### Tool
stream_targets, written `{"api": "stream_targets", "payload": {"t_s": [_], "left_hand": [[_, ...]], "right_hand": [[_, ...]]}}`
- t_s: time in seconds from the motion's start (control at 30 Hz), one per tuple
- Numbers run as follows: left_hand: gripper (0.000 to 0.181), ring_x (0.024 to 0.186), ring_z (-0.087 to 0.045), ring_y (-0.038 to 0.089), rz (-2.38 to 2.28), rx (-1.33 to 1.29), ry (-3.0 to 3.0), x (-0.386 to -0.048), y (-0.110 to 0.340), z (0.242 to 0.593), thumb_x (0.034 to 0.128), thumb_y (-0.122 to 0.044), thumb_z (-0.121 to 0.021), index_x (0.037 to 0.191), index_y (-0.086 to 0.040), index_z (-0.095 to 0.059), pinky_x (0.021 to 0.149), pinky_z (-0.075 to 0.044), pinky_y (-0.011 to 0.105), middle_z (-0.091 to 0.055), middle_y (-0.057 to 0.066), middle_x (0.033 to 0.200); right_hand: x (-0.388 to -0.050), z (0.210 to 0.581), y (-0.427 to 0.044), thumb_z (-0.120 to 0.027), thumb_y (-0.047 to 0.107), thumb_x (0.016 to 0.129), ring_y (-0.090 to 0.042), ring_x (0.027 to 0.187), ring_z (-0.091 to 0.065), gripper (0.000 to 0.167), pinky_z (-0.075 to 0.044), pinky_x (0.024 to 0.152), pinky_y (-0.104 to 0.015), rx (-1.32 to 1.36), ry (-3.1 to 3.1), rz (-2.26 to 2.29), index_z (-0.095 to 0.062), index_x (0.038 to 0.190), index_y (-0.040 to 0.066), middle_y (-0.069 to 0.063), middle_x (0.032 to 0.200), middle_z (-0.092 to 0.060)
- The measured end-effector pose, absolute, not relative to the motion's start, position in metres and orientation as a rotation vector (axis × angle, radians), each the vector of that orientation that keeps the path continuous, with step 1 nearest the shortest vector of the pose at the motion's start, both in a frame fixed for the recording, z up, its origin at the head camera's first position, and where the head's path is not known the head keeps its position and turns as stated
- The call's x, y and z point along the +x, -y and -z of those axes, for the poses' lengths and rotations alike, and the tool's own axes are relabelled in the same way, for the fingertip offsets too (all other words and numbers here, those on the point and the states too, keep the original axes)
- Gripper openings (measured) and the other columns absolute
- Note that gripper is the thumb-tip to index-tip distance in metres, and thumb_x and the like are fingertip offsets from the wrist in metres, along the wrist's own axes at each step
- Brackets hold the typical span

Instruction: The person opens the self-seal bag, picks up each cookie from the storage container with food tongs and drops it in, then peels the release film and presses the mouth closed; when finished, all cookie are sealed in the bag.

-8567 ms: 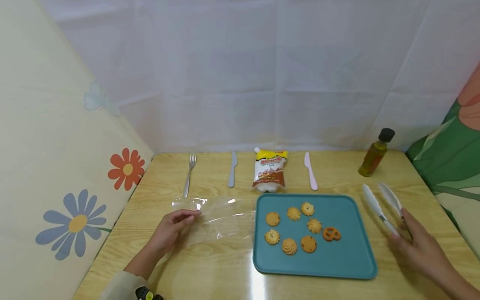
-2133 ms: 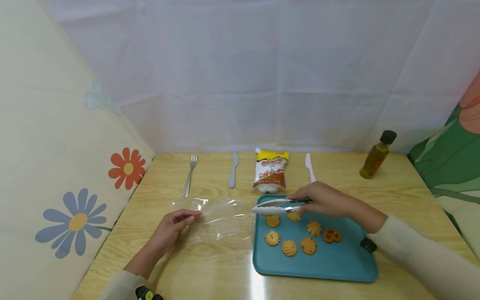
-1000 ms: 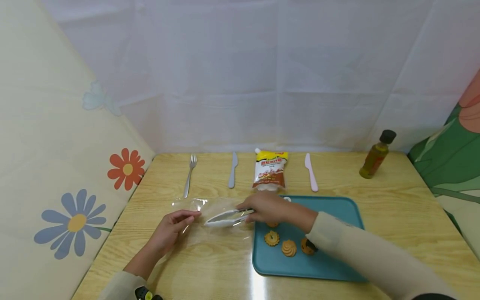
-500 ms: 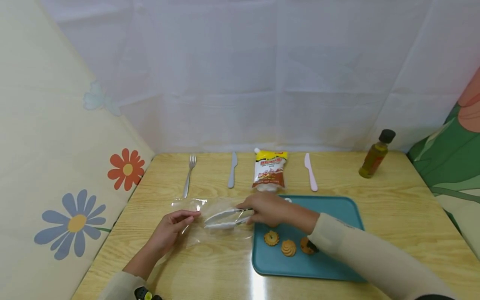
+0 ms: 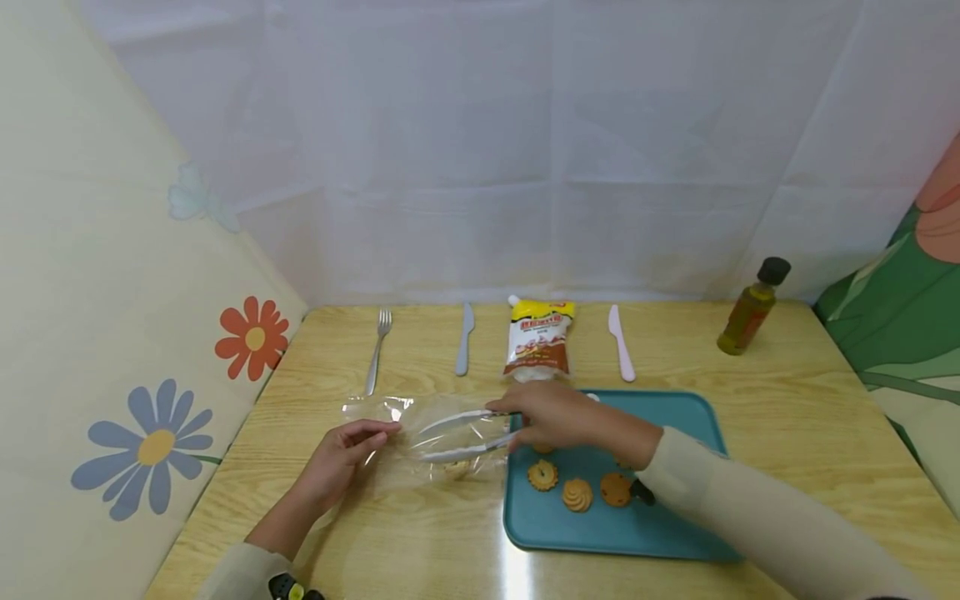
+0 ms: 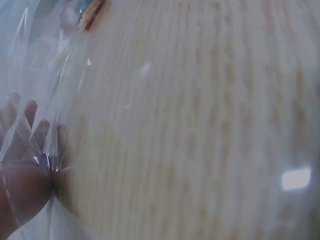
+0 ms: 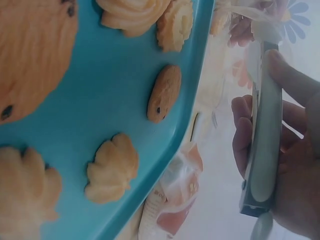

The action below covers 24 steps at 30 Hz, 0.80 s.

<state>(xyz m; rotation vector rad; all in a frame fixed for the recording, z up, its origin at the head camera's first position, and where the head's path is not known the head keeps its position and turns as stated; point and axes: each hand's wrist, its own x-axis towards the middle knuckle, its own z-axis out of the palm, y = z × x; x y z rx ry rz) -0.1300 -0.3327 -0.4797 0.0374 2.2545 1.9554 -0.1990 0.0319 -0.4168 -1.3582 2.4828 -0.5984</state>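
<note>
My left hand (image 5: 337, 460) pinches the left end of a clear plastic bag (image 5: 435, 407) lying on the table; in the left wrist view, the thumb (image 6: 25, 192) presses the crinkled film. My right hand (image 5: 558, 419) holds a pair of tongs (image 5: 453, 455), its two white-tipped arms spread apart inside the bag's right part. Just below the lower arm, a cookie (image 5: 456, 469) shows through the film. The right wrist view shows the tongs' handle (image 7: 267, 135) between thumb and fingers. Several cookies, including a swirled cookie (image 5: 577, 494), lie on the teal tray (image 5: 555, 535); my right arm hides others.
Behind the bag lie a fork (image 5: 377, 350), a grey knife (image 5: 465, 340), a sauce pouch (image 5: 538, 337) and a pink knife (image 5: 621, 343). An oil bottle (image 5: 752, 308) stands at the back right. A white cloth (image 5: 450, 150) hangs behind the table.
The tongs moved left from over the tray into the bag, and their arms have spread. A cookie now shows inside the bag. My left hand has stayed in place.
</note>
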Motion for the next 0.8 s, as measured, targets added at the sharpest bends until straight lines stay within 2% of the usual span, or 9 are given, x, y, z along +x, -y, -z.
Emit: {"api": "stream_targets", "payload": {"t_s": [0.1, 0.17, 0.27, 0.37, 0.4, 0.53, 0.7, 0.8], "left_hand": [[0.034, 0.114, -0.064, 0.0, -1.951, 0.048, -2.254, -0.13, 0.333, 0.479, 0.1024, -0.007, -0.063, 0.126, 0.017, -0.063, 0.097, -0.048, 0.014, -0.075, -0.003, 0.121], [0.032, 0.114, -0.064, 0.0, -1.948, 0.05, -2.256, -0.131, 0.333, 0.479, 0.1023, -0.008, -0.063, 0.125, 0.014, -0.065, 0.097, -0.048, 0.014, -0.074, -0.001, 0.122], [0.026, 0.114, -0.064, 0.001, -1.932, 0.04, -2.265, -0.131, 0.334, 0.479, 0.1022, -0.008, -0.064, 0.123, 0.006, -0.071, 0.096, -0.049, 0.015, -0.074, 0.0, 0.123], [0.025, 0.113, -0.064, 0.001, -1.916, 0.019, -2.275, -0.133, 0.334, 0.479, 0.1019, -0.008, -0.064, 0.123, 0.005, -0.072, 0.096, -0.049, 0.015, -0.074, 0.0, 0.122], [0.026, 0.113, -0.064, 0.001, -1.91, 0.012, -2.279, -0.133, 0.334, 0.479, 0.102, -0.008, -0.064, 0.123, 0.006, -0.071, 0.096, -0.05, 0.015, -0.074, -0.001, 0.122], [0.031, 0.112, -0.065, 0.002, -1.899, -0.016, -2.288, -0.134, 0.333, 0.48, 0.1022, -0.007, -0.063, 0.127, 0.013, -0.065, 0.095, -0.05, 0.016, -0.075, -0.004, 0.12], [0.033, 0.111, -0.065, 0.002, -1.897, -0.02, -2.295, -0.132, 0.333, 0.478, 0.1021, -0.007, -0.064, 0.127, 0.014, -0.064, 0.095, -0.05, 0.015, -0.074, 0.0, 0.122], [0.03, 0.111, -0.064, 0.001, -1.902, -0.014, -2.295, -0.131, 0.333, 0.478, 0.1018, -0.008, -0.064, 0.125, 0.011, -0.068, 0.095, -0.05, 0.015, -0.073, 0.004, 0.125]], "right_hand": [[-0.198, 0.416, -0.038, -0.08, 0.034, 0.091, -0.005, 0.084, -0.063, 0.066, -0.053, 0.074, -0.028, -1.352, -2.481, 0.614, -0.056, 0.149, 0.011, -0.005, 0.126, -0.069], [-0.198, 0.415, -0.042, -0.08, 0.034, 0.091, -0.002, 0.083, -0.062, 0.066, -0.053, 0.081, -0.033, -1.336, -2.494, 0.615, -0.057, 0.149, 0.012, -0.004, 0.127, -0.069], [-0.197, 0.416, -0.049, -0.08, 0.033, 0.091, -0.001, 0.082, -0.06, 0.066, -0.053, 0.087, -0.039, -1.326, -2.505, 0.617, -0.057, 0.149, 0.012, -0.002, 0.129, -0.069], [-0.195, 0.417, -0.058, -0.081, 0.031, 0.09, -0.001, 0.082, -0.06, 0.067, -0.053, 0.086, -0.037, -1.322, -2.51, 0.631, -0.057, 0.148, 0.011, -0.003, 0.13, -0.069], [-0.194, 0.418, -0.06, -0.082, 0.03, 0.09, -0.002, 0.083, -0.06, 0.067, -0.054, 0.082, -0.034, -1.32, -2.506, 0.643, -0.057, 0.148, 0.01, -0.004, 0.13, -0.069], [-0.191, 0.419, -0.071, -0.083, 0.029, 0.088, -0.006, 0.083, -0.062, 0.065, -0.052, 0.075, -0.027, -1.294, -2.516, 0.671, -0.06, 0.145, 0.009, -0.004, 0.125, -0.07], [-0.186, 0.42, -0.085, -0.083, 0.029, 0.088, -0.004, 0.08, -0.059, 0.064, -0.049, 0.069, -0.025, -1.225, -2.523, 0.693, -0.06, 0.145, 0.011, -0.004, 0.118, -0.07], [-0.183, 0.42, -0.096, -0.083, 0.027, 0.089, -0.002, 0.081, -0.059, 0.063, -0.05, 0.069, -0.024, -1.197, -2.521, 0.718, -0.059, 0.146, 0.01, -0.005, 0.125, -0.069]]}}
